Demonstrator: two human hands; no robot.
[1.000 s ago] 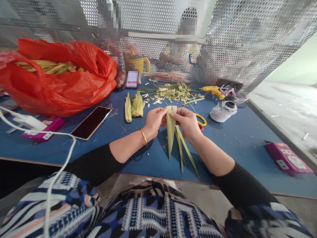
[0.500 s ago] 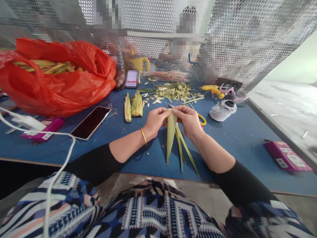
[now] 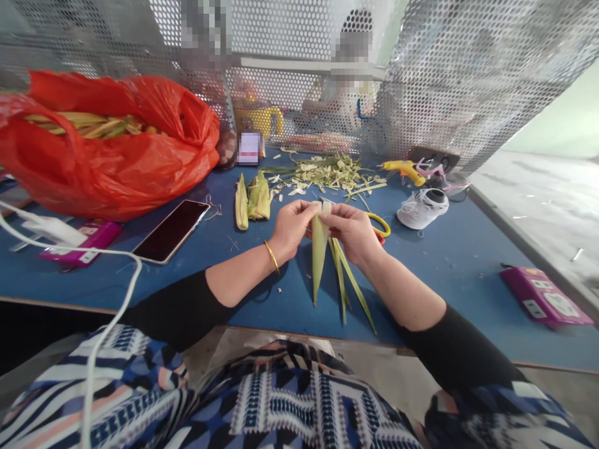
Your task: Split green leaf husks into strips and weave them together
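Note:
A pale green corn husk point(image 3: 319, 252), wide at the top and pointed at the bottom, hangs between my two hands. My left hand point(image 3: 294, 229) pinches its upper left edge between thumb and fingers. On the other side my right hand point(image 3: 350, 229) grips the upper right edge. Narrow green husk strips point(image 3: 352, 280) lie on the table below my right hand. Scissors with yellow and red handles point(image 3: 384, 224) rest partly hidden behind that hand. Beyond my left hand are two husk-wrapped pieces point(image 3: 253, 199). A heap of husk scraps point(image 3: 327, 173) spreads out farther back.
A red plastic bag point(image 3: 135, 162) of husks fills the left, near a phone point(image 3: 173, 231) and a purple power strip point(image 3: 88, 243). To the right are a white thread spool point(image 3: 422, 209), a yellow glue gun point(image 3: 405, 169) and another purple power strip point(image 3: 545, 296). A perforated metal screen point(image 3: 290, 81) borders the back.
The husk has shifted slightly left and up, and its top edge now looks folded or spread between my fingers. My right hand has moved slightly left.

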